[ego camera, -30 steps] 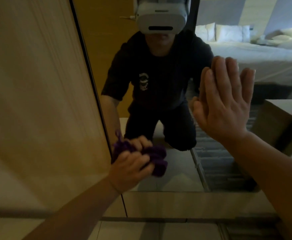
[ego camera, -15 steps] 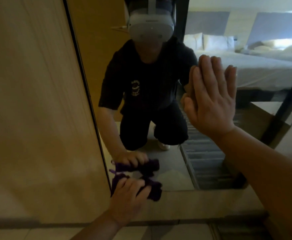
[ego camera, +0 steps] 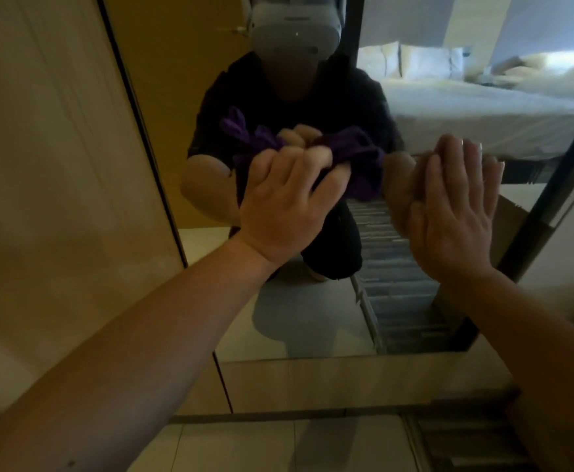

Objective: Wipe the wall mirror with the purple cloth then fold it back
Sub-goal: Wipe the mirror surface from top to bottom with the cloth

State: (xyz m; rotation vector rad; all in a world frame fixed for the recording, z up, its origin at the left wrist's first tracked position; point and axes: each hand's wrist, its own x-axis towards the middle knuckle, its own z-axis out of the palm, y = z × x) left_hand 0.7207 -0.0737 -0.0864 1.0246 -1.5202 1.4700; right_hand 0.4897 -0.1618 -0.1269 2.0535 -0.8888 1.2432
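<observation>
The wall mirror (ego camera: 306,318) fills the middle of the view, framed by a thin dark edge. My left hand (ego camera: 285,202) presses a bunched purple cloth (ego camera: 364,165) against the glass at mid-height; the cloth bulges out past my fingers to the right and its reflection shows above. My right hand (ego camera: 452,212) lies flat on the mirror to the right, fingers together and pointing up, holding nothing. The glass reflects a crouching person in a dark shirt wearing a white headset.
A light wooden panel (ego camera: 57,182) stands left of the mirror. A wooden base strip (ego camera: 347,383) runs under the glass, with pale floor tiles (ego camera: 244,444) below. A bed with white linen appears in the reflection at the upper right.
My left hand has swept the cloth up from the mirror's bottom left corner to mid-height, toward the centre. My right hand stays flat on the glass.
</observation>
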